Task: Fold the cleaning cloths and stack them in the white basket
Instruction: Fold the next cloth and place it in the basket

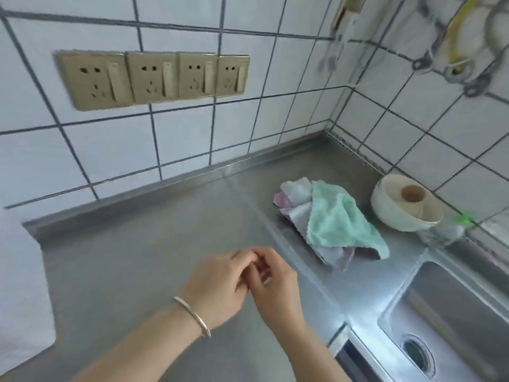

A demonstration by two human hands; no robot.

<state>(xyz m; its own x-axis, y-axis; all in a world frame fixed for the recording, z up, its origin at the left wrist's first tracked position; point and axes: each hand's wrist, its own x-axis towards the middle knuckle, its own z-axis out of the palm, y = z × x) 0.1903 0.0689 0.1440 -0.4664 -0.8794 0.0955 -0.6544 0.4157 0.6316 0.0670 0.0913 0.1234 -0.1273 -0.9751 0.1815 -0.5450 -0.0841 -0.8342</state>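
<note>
A crumpled pile of cleaning cloths point(327, 221) lies on the steel counter point(143, 260) at the right, near the sink. A mint green cloth point(338, 219) is draped over white and pale purple ones. My left hand point(217, 285), with a bangle on its wrist, and my right hand point(275, 288) meet above the counter's middle, in front and to the left of the pile. Their loosely curled fingers touch each other and hold nothing. A white object point(22, 271) fills the left edge; the blur hides what it is.
A round white lidded container point(405, 208) stands in the corner right of the cloths, with a clear bottle with a green cap point(443, 230) beside it. The sink point(451, 321) drops away at the lower right. Wall sockets point(154, 78) sit on the tiles, and a wire rack point(457, 42) hangs at the upper right.
</note>
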